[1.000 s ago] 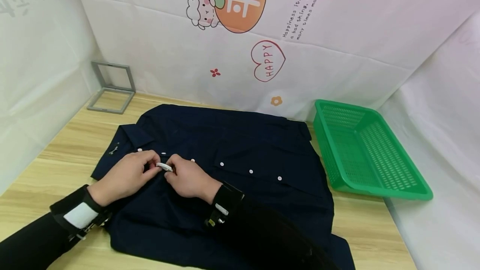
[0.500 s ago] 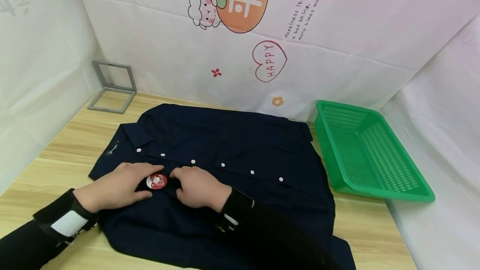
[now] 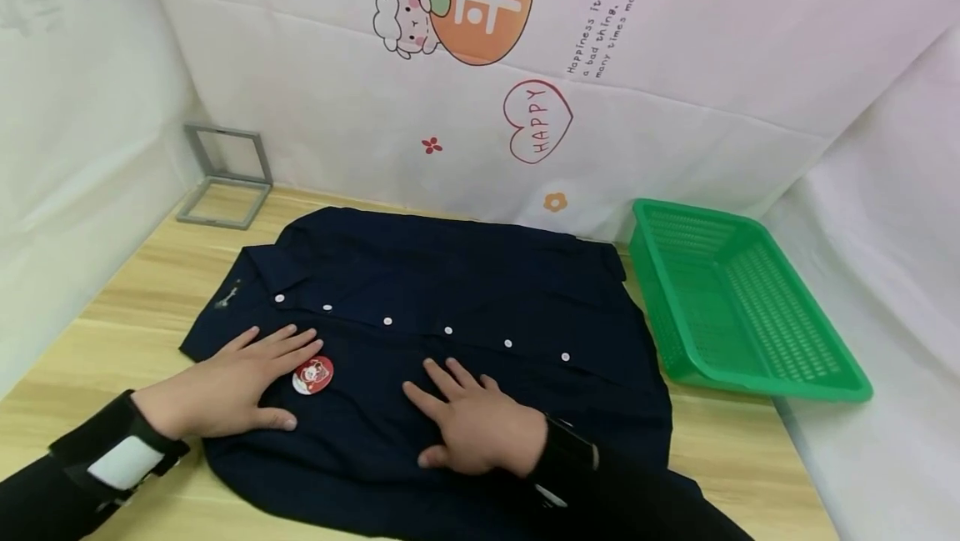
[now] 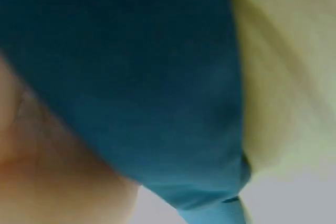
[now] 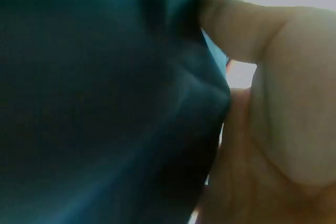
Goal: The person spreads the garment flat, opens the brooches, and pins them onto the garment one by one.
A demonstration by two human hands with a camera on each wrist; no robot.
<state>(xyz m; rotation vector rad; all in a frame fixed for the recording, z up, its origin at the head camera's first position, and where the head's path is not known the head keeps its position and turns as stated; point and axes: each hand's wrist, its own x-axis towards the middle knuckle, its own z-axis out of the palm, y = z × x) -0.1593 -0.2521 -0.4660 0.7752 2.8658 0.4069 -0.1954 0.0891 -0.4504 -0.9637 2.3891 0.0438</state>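
Note:
A dark navy shirt (image 3: 480, 283) with a row of white buttons lies spread on the table, its collar to the left. On its chest sits a round red and white badge (image 3: 312, 375), face up. My left hand (image 3: 238, 387) rests on the cloth just left of the badge, fingers spread. To the right of the badge, my right hand (image 3: 483, 424) lies on the shirt with its fingers extended and apart. Blue cloth (image 4: 157, 77) fills much of the left wrist view. In the right wrist view, fabric (image 5: 105, 103) lies against the right hand.
A green plastic basket (image 3: 678, 349) stands at the right, tilted toward the table's edge. At the back left is a grey hinged frame (image 3: 225, 178). A white printed sheet (image 3: 337, 107) hangs behind the wooden table (image 3: 112, 308).
Both hands have let go of the badge, which was pinched edge-on and now lies flat on the shirt. The right hand has moved right, and the fingers of both hands have spread.

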